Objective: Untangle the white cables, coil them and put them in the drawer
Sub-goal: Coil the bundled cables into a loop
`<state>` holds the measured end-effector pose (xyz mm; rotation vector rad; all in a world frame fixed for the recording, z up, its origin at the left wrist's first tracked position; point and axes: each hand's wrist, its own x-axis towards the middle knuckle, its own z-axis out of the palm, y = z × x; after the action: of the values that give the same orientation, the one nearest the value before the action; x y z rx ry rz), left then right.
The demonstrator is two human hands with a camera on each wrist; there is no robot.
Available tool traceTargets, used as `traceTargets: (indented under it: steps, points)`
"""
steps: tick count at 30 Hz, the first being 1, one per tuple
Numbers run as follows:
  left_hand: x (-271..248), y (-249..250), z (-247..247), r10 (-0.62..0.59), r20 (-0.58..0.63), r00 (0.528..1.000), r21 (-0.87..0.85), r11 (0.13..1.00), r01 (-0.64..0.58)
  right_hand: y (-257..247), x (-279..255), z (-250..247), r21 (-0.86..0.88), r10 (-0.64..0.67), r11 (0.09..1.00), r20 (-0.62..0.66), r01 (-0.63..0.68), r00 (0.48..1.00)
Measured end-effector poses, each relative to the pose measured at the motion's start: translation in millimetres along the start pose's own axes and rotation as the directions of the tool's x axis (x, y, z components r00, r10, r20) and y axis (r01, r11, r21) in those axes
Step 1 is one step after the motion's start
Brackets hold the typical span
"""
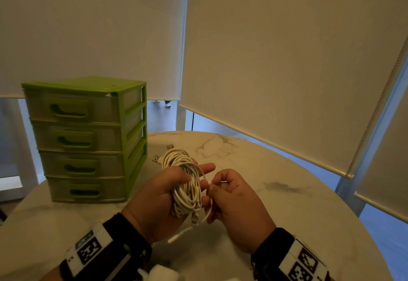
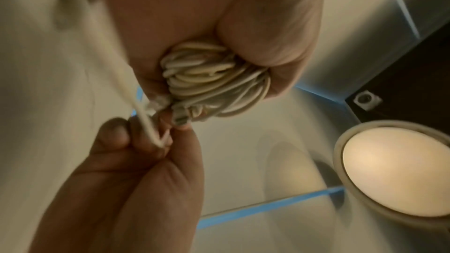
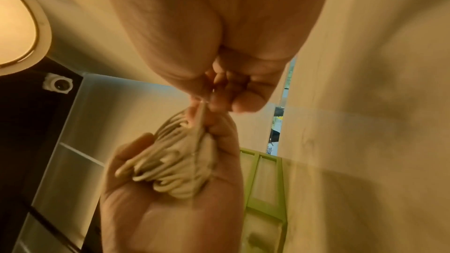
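A coiled bundle of white cables (image 1: 185,183) lies in my left hand (image 1: 167,194), the thumb curled over it and the index finger pointing right. Two USB plugs (image 1: 162,153) stick out at the coil's far end. My right hand (image 1: 229,194) pinches a loose white cable strand (image 1: 208,211) just right of the coil; that strand's tail with a small connector (image 1: 176,236) hangs below the hands. The left wrist view shows the coil (image 2: 214,82) under my palm and the pinched strand (image 2: 151,130). In the right wrist view the coil (image 3: 175,164) lies in the left palm.
A green four-drawer plastic organiser (image 1: 86,139) stands on the round marble table (image 1: 276,192) to the left of my hands, all drawers closed. White roller blinds (image 1: 287,59) hang behind the table. A white object (image 1: 163,273) sits at the table's near edge.
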<state>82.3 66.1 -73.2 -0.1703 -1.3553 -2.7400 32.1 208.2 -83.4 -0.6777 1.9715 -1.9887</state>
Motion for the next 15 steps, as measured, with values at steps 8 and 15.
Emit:
traceTargets:
  steps: [8, 15]
  points:
    - [2.4, -6.4, 1.9, 0.204, -0.166, 0.965, 0.227, 0.96, -0.164, 2.7, -1.3, 2.8, -0.194, -0.008, 0.981, 0.035, 0.015, 0.999]
    - [12.5, 4.5, -18.0, 0.25, -0.329, 0.91, 0.129, 0.967, -0.219, -8.5, -16.1, 8.4, -0.577, -0.159, 0.777, 0.203, 0.249, 0.966]
